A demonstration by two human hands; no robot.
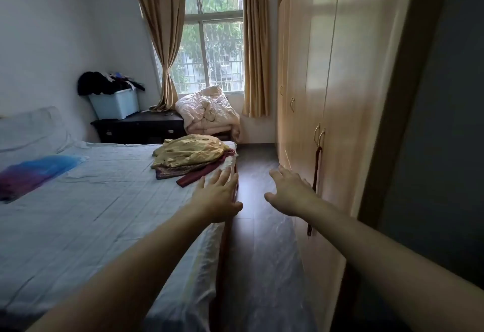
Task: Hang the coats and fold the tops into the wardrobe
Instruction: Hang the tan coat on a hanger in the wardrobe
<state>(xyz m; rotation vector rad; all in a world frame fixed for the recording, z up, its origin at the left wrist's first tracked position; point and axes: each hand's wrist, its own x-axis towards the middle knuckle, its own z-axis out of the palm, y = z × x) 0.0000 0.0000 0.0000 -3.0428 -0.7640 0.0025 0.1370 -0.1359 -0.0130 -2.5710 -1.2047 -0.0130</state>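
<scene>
two bare arms reach forward over a bedroom. at far left a bed [78, 200] fills the space; the pile of clothes [188, 156] lies at its far right corner, a dark red piece reaching the mattress edge. the left hand [217, 198] hovers over that edge, fingers spread, holding nothing. a clear floor strip [259, 227] runs alongside. the right hand [290, 193], open and empty, hangs beside the closed wardrobe [327, 96].
</scene>
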